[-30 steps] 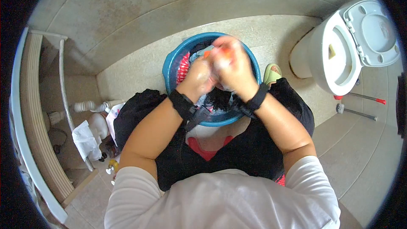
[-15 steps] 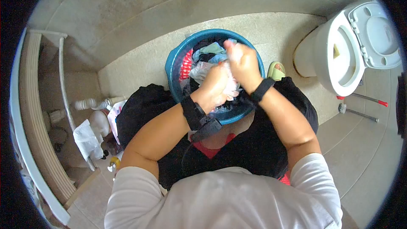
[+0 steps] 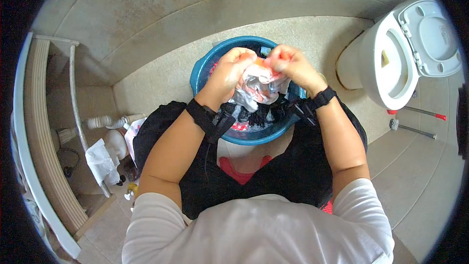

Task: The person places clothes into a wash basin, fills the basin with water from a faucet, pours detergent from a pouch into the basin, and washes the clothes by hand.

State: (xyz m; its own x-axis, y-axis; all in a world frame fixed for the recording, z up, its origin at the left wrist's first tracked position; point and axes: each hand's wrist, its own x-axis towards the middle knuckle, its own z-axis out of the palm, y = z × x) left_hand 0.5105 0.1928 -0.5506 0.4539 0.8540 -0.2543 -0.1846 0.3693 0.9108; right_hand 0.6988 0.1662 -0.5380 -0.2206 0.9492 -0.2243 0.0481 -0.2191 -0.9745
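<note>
A wet white garment with pinkish-orange patches (image 3: 261, 85) is stretched between my two hands above a blue basin (image 3: 248, 142). My left hand (image 3: 227, 73) pinches its upper left edge, and my right hand (image 3: 295, 66) grips the upper right edge with curled fingers. The garment's lower folds hang down over the basin; its exact kind cannot be made out. Beneath it in the basin lie dark wet clothes (image 3: 256, 117) and a red-and-white checked cloth (image 3: 240, 126), with some suds. Black straps with small devices are on both wrists.
The basin stands on the tiled floor between my knees. To the right is a white toilet (image 3: 354, 66) with its lid up, and long-handled tools (image 3: 415, 129) lie beyond it. At left are a metal rail (image 3: 74, 93), a white tissue (image 3: 101, 160) and a corrugated pipe (image 3: 99, 121).
My hands were pressed together with the bunched cloth between them. They have moved apart, the left one up and leftward, and the garment is spread open between them.
</note>
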